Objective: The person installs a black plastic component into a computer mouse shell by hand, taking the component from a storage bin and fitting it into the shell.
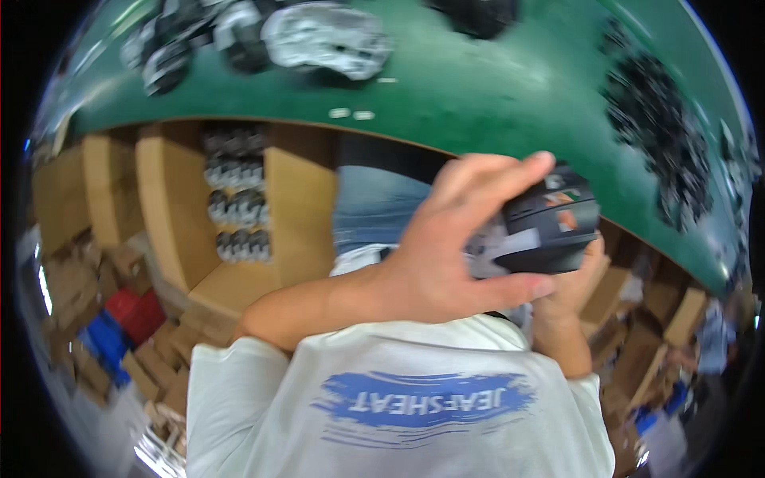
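Note:
A black rounded plastic device (pixel 546 239) with a grey side and shiny patches is held in front of my chest, near the table's edge. Its exact kind does not show. My left hand (pixel 430 259) is closed on it from the left, thumb below and fingers above. Partly hidden behind the device, my right hand (pixel 578 287) supports it from the right and below.
Plastic-wrapped parts (pixel 327 40) lie at the far left of the green table (pixel 446 95), with a heap of black parts (pixel 661 127) to the right. An open cardboard box (pixel 299 183) below the edge holds rows of grey and black pieces (pixel 239 207). More cartons (pixel 159 358) stand behind.

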A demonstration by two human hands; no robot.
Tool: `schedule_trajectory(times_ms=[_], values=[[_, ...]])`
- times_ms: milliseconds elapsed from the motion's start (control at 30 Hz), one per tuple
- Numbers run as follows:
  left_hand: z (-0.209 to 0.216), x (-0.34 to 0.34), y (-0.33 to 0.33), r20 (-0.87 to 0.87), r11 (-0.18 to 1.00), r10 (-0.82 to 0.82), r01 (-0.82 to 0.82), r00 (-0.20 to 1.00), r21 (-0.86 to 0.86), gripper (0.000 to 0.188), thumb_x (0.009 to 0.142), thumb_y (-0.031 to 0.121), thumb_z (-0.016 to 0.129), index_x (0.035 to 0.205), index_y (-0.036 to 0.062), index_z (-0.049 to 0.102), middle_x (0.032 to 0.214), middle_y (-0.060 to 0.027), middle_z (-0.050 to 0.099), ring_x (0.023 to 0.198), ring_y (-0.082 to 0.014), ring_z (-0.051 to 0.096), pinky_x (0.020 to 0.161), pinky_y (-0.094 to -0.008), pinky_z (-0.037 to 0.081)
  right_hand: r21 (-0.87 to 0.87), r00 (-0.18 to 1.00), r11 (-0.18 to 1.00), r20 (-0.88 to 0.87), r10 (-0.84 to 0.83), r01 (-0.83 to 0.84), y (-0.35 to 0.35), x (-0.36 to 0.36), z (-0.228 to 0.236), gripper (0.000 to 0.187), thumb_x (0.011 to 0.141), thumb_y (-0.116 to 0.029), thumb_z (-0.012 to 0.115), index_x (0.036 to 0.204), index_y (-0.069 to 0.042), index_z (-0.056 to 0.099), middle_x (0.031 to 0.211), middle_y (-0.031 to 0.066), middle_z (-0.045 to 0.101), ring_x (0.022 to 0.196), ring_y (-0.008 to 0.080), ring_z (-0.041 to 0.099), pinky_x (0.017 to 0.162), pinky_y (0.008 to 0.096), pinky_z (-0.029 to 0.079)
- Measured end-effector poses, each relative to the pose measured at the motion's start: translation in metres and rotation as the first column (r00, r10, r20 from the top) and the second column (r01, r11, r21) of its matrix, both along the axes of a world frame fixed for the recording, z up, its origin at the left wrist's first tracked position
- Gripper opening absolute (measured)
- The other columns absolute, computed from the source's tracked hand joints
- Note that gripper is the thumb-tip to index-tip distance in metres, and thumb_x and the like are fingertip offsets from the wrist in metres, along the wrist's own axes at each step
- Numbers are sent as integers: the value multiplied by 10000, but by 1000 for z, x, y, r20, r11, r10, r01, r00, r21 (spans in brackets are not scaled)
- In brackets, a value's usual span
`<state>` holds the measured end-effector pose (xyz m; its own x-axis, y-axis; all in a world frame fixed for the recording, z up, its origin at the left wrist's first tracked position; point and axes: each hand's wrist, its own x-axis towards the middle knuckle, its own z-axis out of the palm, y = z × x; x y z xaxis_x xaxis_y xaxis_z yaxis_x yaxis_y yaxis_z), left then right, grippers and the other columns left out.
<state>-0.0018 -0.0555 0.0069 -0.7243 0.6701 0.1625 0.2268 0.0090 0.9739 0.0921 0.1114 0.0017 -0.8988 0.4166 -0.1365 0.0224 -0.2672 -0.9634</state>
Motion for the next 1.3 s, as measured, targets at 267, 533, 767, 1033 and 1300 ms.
schedule_trajectory(times_ms=[267,533,767,1033,1300], values=[[-31,-5,-81,386,864,371,-467,845,191,867,904,259,847,1604,0,406,1448,-122,485,1360,-229,494,1160,-377,411,256,988,962,142,56,-92,14,-15,-21,396,1022,-50,676,1405,46,652,1139,110,759,1049,123,678,947,253,510],[-144,-27,-341,113,271,962,-921,249,-279,773,945,272,811,1570,4,442,1432,-146,576,1257,-227,603,1081,-354,488,508,986,861,145,-86,0,84,-38,-46,343,1072,-149,656,1358,39,688,1125,74,746,953,81,605,880,240,474],[-243,-47,-425,-406,-82,846,-667,346,-740,862,846,354,859,1561,56,481,1481,-266,529,1382,-433,510,1180,-487,413,625,984,777,174,-50,-71,75,-50,-54,314,1076,-151,657,1335,18,709,1129,73,749,927,73,602,841,225,473],[-289,-115,-432,-587,-191,672,-661,451,-726,800,823,378,861,1506,95,556,1403,-260,617,1293,-475,588,1123,-525,468,621,978,781,192,-84,-55,76,-36,-46,266,1063,-76,658,1304,16,722,1168,84,755,1013,95,685,854,218,503],[-232,-114,-457,-601,-50,744,-873,291,-485,589,975,217,767,1419,-115,567,1350,-289,649,1249,-359,630,1090,-457,471,723,991,679,71,109,-127,54,-79,-23,180,949,-19,744,1123,-13,792,883,104,749,738,165,672,683,277,517]])
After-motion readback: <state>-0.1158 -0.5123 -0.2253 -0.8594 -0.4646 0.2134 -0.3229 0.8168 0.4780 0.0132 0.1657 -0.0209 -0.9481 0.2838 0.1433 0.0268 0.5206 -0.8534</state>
